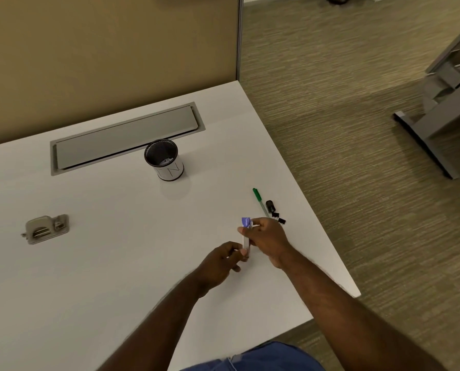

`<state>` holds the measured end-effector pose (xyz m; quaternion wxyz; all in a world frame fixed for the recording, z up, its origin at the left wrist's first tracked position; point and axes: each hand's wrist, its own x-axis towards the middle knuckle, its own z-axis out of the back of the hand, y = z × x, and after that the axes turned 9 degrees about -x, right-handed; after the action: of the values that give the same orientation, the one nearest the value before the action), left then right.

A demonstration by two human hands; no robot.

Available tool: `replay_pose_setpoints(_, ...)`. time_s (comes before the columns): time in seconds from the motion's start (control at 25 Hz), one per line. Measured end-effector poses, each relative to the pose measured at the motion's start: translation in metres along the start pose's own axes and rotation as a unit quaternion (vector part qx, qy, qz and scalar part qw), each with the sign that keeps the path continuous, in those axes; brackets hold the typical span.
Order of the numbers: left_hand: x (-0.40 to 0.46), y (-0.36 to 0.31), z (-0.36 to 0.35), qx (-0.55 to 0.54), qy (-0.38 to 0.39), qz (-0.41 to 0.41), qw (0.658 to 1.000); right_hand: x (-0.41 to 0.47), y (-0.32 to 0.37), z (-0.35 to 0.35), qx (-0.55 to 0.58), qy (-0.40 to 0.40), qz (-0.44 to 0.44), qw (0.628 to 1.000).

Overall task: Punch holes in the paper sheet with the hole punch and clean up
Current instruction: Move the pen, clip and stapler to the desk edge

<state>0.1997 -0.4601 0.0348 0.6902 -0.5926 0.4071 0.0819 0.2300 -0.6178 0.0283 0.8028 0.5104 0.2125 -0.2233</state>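
A white desk (103, 263) fills most of the view, backed by a tan partition wall (103, 49). Set into the desk near the wall is a long grey cable-tray lid (127, 137) in its frame. Just in front of it stands a black mesh cup (164, 159) with a white band around its lower part. Toward the right edge lies a green pen (259, 200), and just beside it a few small black binder clips (275, 214). Beyond the desk, striped olive carpet (330, 103) covers the floor, where a grey metal furniture leg (432, 129) stands at the far right.
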Motion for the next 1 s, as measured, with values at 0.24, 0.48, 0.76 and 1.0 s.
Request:
replay_pose_setpoints(0.24,-0.021,0.026,0.023,0.0,-0.037,-0.005,0.999,0.034,-0.004,-0.001,-0.36,-0.128,0.084,0.92)
replay_pose_setpoints(0.48,-0.042,0.058,0.045,0.006,-0.082,-0.009,0.997,0.046,0.0,-0.007,-0.416,-0.166,0.094,0.889)
replay_pose_setpoints(0.76,-0.058,0.078,0.076,0.007,-0.135,-0.02,0.991,0.055,0.0,-0.013,-0.433,-0.172,0.117,0.877)
replay_pose_setpoints(1.0,-0.082,0.086,0.105,-0.02,-0.186,-0.038,0.982,0.021,0.006,-0.046,-0.511,-0.274,0.242,0.778)
